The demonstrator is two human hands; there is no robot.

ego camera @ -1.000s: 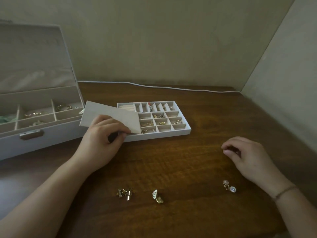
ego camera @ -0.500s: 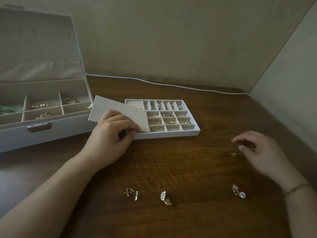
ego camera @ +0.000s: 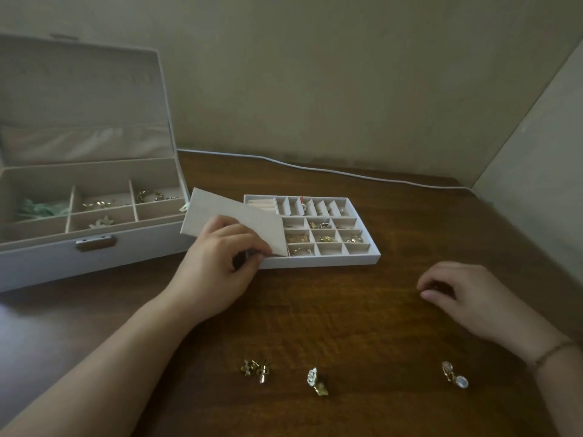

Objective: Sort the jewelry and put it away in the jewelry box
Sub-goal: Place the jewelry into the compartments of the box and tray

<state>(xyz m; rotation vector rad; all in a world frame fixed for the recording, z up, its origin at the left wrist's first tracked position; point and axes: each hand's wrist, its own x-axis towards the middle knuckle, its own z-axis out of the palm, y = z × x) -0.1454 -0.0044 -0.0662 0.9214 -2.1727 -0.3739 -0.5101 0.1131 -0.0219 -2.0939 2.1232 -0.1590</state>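
Observation:
The open white jewelry box [ego camera: 94, 257] stands at the left, with jewelry in its compartments. Beside it lies a white divided tray [ego camera: 331, 261] holding several gold pieces. My left hand [ego camera: 217, 263] grips a flat beige cover panel [ego camera: 227, 212] that lies slanted over the tray's left part. My right hand [ego camera: 467, 294] rests on the table to the right of the tray, its fingertips curled round a small gold piece that barely shows. Near me on the table lie a gold cluster [ego camera: 257, 369], a white-and-gold flower piece [ego camera: 316, 381] and a pair of pearl earrings [ego camera: 455, 375].
The dark wooden table [ego camera: 347, 310] sits in a corner, with walls behind and to the right. A white cable [ego camera: 315, 168] runs along the back edge. The box's raised lid [ego camera: 82, 99] stands at the far left.
Half a second ago a small gold piece lay bare just left of my right fingertips; now the fingers have closed over that spot. My left hand keeps its grip on the panel.

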